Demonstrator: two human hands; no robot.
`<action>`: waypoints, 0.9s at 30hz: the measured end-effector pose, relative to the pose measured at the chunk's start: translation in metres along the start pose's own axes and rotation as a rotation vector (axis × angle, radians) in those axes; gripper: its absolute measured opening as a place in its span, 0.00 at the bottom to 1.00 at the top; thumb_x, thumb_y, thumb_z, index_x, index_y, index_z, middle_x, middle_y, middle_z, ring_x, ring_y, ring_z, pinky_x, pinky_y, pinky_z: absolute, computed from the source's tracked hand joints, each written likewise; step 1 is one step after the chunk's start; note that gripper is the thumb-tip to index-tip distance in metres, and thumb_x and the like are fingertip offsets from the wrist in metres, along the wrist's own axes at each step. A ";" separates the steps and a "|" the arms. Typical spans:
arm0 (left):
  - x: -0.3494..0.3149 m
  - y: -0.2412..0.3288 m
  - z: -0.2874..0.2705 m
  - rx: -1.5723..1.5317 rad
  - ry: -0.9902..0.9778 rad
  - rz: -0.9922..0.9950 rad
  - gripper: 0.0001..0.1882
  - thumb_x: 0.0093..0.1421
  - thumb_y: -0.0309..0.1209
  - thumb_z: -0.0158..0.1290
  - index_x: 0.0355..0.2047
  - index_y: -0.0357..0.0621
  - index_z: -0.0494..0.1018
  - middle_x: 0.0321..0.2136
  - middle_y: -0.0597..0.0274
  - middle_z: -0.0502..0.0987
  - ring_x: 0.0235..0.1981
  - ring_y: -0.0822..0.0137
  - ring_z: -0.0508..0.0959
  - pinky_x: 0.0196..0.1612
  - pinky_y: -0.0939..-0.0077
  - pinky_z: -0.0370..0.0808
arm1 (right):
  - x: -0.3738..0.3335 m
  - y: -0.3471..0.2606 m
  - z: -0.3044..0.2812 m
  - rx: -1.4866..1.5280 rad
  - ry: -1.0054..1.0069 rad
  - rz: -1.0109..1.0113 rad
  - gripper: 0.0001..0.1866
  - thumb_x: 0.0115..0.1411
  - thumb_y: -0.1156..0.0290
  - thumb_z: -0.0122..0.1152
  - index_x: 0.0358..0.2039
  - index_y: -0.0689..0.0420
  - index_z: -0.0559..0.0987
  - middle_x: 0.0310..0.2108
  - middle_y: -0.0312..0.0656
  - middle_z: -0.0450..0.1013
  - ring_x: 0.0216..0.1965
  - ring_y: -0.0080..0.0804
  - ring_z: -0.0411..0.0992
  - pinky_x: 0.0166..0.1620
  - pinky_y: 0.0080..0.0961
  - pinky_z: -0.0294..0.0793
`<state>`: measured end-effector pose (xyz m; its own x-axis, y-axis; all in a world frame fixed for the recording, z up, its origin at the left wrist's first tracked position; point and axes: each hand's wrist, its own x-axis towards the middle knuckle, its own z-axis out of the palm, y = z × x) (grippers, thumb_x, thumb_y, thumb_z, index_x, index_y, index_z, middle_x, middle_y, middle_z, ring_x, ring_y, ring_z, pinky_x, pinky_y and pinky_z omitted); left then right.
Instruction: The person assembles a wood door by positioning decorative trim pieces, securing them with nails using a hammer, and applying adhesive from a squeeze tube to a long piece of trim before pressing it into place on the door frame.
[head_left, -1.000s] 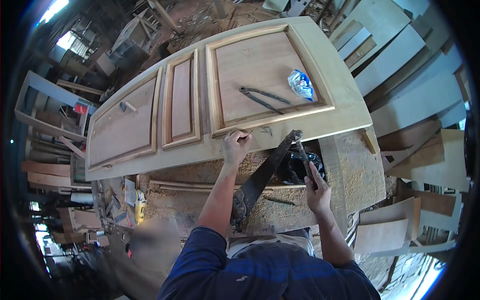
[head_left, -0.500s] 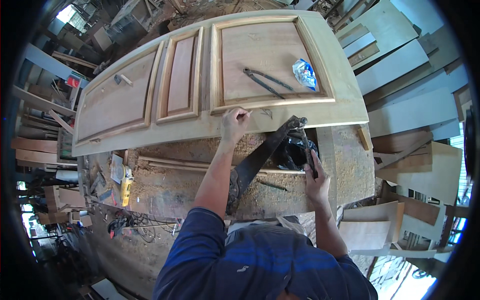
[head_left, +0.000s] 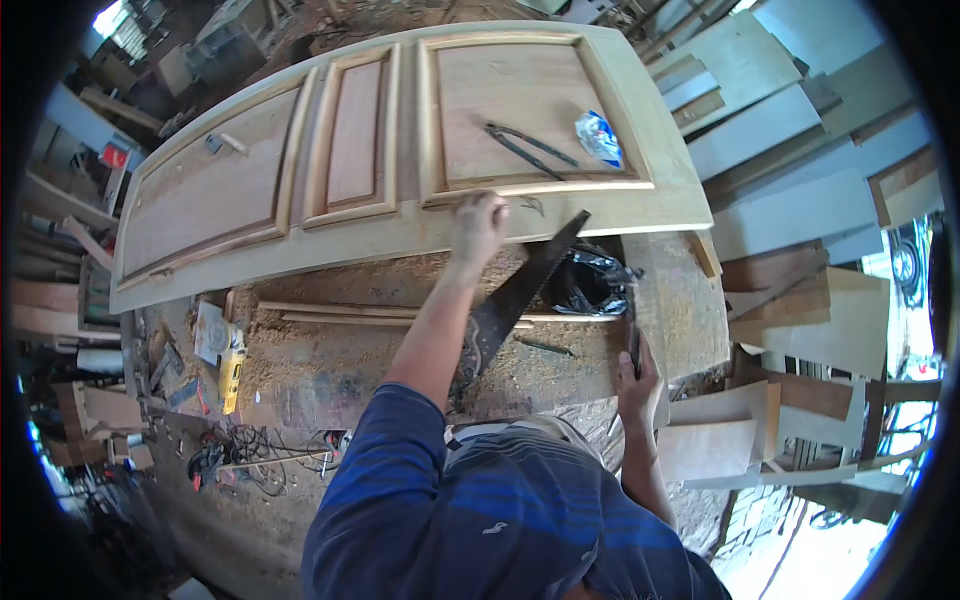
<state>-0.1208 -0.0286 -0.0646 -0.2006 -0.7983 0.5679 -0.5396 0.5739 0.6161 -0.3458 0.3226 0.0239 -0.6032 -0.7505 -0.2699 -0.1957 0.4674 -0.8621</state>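
Note:
My right hand grips a hammer by its handle, its head up beside a black plastic bag. My left hand is closed in a pinch at the near edge of a panelled wooden door; whatever its fingers hold is too small to make out. Just right of that hand, a few nails lie on the door frame. A handsaw lies slantwise beyond my left forearm, its tip over the door's edge. Pincers and a crumpled blue-and-white packet rest on the door's right panel.
Beneath the door is a workbench strewn with sawdust. Thin wooden strips lie across it, with a yellow power tool at its left. A small tool sits on the left panel. Boards lean at the right.
My right hand has drawn the hammer nearer and to the right, away from the saw's tip. My left hand stays by the door's edge. The whole view has shifted slightly.

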 end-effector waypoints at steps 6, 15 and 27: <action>0.006 0.021 0.038 0.165 -0.134 0.128 0.05 0.65 0.31 0.61 0.40 0.51 0.85 0.44 0.61 0.84 0.53 0.54 0.81 0.58 0.51 0.73 | -0.038 0.006 0.003 -0.002 0.095 -0.089 0.30 0.74 0.73 0.62 0.75 0.59 0.72 0.43 0.35 0.80 0.32 0.18 0.69 0.36 0.21 0.72; 0.037 0.042 0.037 0.619 -0.617 0.124 0.12 0.69 0.34 0.55 0.46 0.43 0.83 0.45 0.57 0.85 0.51 0.58 0.83 0.56 0.55 0.76 | -0.063 -0.018 0.011 0.080 0.110 -0.030 0.29 0.75 0.75 0.61 0.75 0.57 0.73 0.36 0.28 0.76 0.24 0.12 0.60 0.24 0.17 0.59; -0.059 0.061 -0.041 -0.345 -0.166 -0.141 0.14 0.63 0.18 0.61 0.48 0.44 0.81 0.40 0.51 0.85 0.36 0.56 0.86 0.39 0.59 0.83 | -0.062 -0.014 0.023 0.014 0.067 -0.099 0.32 0.72 0.76 0.60 0.76 0.63 0.69 0.67 0.44 0.79 0.59 0.23 0.74 0.63 0.24 0.72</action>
<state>-0.1083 0.0612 -0.0377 -0.2889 -0.8760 0.3862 -0.2713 0.4618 0.8445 -0.2878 0.3520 0.0431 -0.6320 -0.7594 -0.1543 -0.2463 0.3855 -0.8892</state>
